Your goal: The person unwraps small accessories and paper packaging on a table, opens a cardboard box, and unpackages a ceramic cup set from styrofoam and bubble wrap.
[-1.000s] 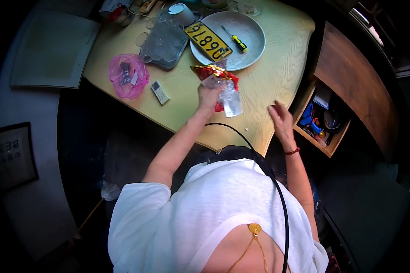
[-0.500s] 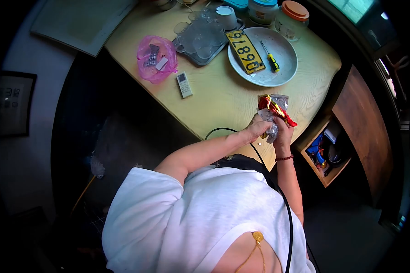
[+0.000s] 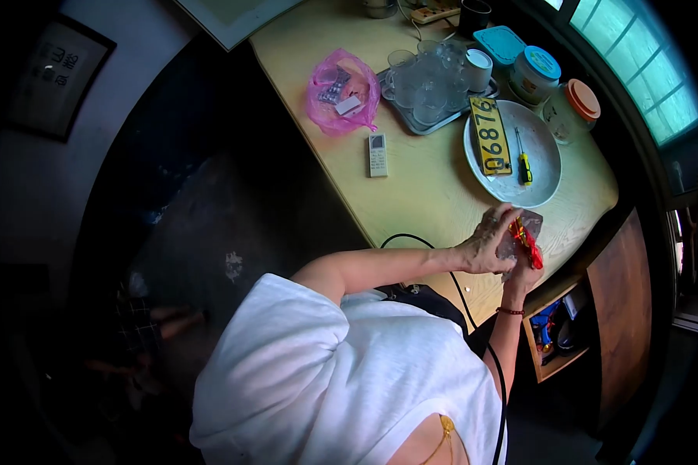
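A crinkled clear plastic packet [image 3: 530, 222] with shiny red and gold wrapping [image 3: 526, 243] is held between my hands, above the near right edge of the table. My right hand [image 3: 526, 273], with a dark red bead bracelet at its wrist, grips the packet from below. My left hand [image 3: 486, 242] is curled against its left side, fingers at the upper edge. What lies inside the packet cannot be made out. Just beyond my hands, a white round basin [image 3: 547, 174] carries a yellow number plate [image 3: 490, 139] and a yellow-black screwdriver [image 3: 525, 167].
On the table [image 3: 419, 198] are a white remote control [image 3: 378, 156], a pink plastic bag [image 3: 318, 105], a tray [image 3: 411, 120] of glass mugs and lidded jars [image 3: 535, 74]. An open drawer [image 3: 531, 349] sits at right. A black cable [image 3: 463, 298] crosses near my left forearm.
The view has shifted, so the table appears farther right and lower. My left hand has moved its fingers up to the packet's upper edge; my right hand keeps its hold.
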